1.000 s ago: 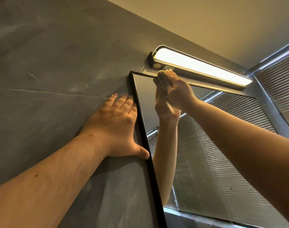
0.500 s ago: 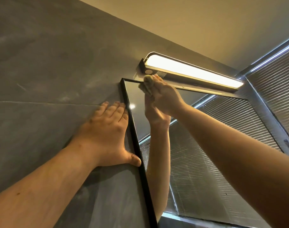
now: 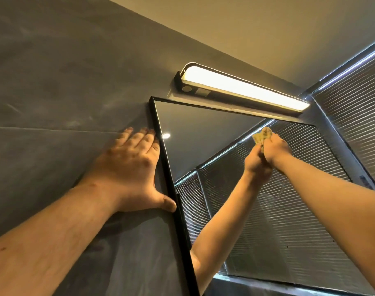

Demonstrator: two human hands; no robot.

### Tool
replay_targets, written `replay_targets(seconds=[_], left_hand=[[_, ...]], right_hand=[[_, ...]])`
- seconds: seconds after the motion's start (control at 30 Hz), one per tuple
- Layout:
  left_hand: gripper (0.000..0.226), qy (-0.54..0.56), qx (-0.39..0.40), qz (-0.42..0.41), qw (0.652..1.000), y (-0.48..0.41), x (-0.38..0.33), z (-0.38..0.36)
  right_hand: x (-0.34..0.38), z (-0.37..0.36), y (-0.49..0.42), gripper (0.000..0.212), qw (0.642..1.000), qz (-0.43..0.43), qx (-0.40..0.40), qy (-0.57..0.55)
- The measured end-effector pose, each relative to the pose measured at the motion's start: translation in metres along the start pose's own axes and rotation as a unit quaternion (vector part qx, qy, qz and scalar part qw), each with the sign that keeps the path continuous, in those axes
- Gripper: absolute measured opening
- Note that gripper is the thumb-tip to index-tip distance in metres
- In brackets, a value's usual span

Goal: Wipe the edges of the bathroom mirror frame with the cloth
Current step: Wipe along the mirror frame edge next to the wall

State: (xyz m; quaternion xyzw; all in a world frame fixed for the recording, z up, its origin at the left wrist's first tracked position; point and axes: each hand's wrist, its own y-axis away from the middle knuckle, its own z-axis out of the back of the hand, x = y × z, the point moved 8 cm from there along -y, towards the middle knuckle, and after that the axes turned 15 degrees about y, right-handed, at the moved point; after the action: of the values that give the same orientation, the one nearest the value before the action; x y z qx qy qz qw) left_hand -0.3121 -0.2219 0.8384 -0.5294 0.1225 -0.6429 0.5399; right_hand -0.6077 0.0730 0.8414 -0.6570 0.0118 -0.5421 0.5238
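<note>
- right hand (image 3: 275,150) has its grip curled tight around a scrunched pale yellow cloth (image 3: 262,135), pressed on the glass of the black-framed rectangular wall mirror (image 3: 171,189), just below the mirror's top edge, toward its right end
- left hand (image 3: 129,167) is flat, fingers straight, on the grey wall (image 3: 54,92), thumb touching the mirror's left frame edge
- long lit bar lamp (image 3: 242,88) sits just above the mirror

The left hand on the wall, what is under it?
The left hand lies flat on the grey wall, its thumb touching the mirror frame. Bare grey wall shows all around it; whatever lies directly beneath the palm is covered.
</note>
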Motion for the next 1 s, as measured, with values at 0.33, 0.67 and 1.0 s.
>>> replay_targets(seconds=[0.33,0.67,1.0], left_hand=[[0.157,-0.001,0.004,0.005,1.000,-0.001,0.001,-0.002],[0.153,-0.002,0.008,0.012,1.000,0.000,0.001,-0.002],[0.158,-0.004,0.007,0.006,1.000,0.000,0.001,-0.002]], right_hand=[[0.085,0.019,0.038,0.027,0.985,0.158,-0.030,-0.067],[0.148,0.031,0.108,0.035,0.938,0.314,-0.035,-0.142],[0.023,0.008,0.047,0.052,0.999,0.052,-0.001,-0.002]])
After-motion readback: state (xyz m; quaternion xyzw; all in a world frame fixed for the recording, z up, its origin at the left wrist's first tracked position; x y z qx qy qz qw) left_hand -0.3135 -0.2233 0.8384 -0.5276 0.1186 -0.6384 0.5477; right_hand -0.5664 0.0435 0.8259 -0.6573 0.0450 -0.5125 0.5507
